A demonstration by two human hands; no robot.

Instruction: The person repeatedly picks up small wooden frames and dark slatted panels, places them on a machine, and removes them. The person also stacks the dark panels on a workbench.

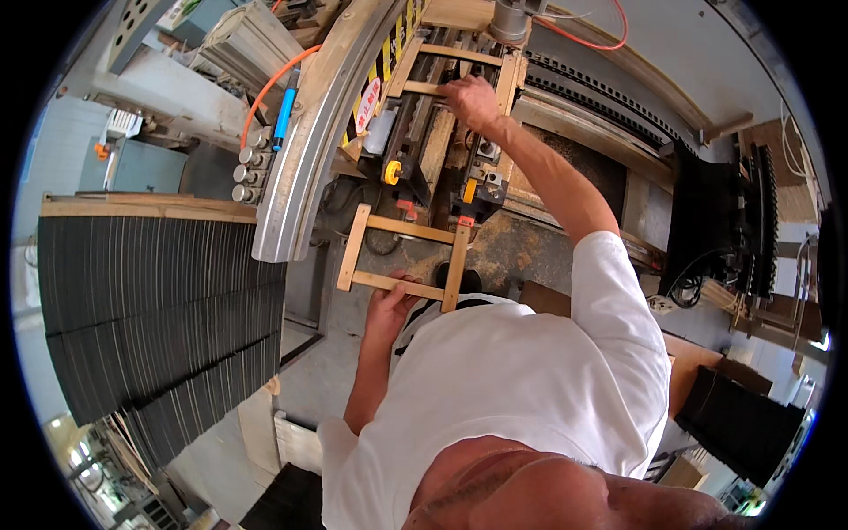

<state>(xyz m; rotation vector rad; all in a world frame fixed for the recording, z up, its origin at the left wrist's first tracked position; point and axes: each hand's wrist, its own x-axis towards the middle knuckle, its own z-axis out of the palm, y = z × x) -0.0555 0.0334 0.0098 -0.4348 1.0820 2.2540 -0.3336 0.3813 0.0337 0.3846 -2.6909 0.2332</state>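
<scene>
While the left hand [389,309] curls around its lower bar, the near wooden frame [409,229] sits centrally, long rails aimed between 12 and 1 o'clock, close to a red block [466,220]. Bare floor [344,329] lies at 7. The right hand [474,101] bends over the far wooden frame [461,55], fingertips obscured; I cannot tell its grip.

The wide fisheye view looks steeply down and forward from the wearer's head [556,495], upright, taking in the light-brown ladder-shaped wooden frame [411,228] from close above. The white short-sleeved fabric shirt [521,362] looms nearer, below the frame; left of it, the field reaches the stacked thin black panels [159,309].
</scene>
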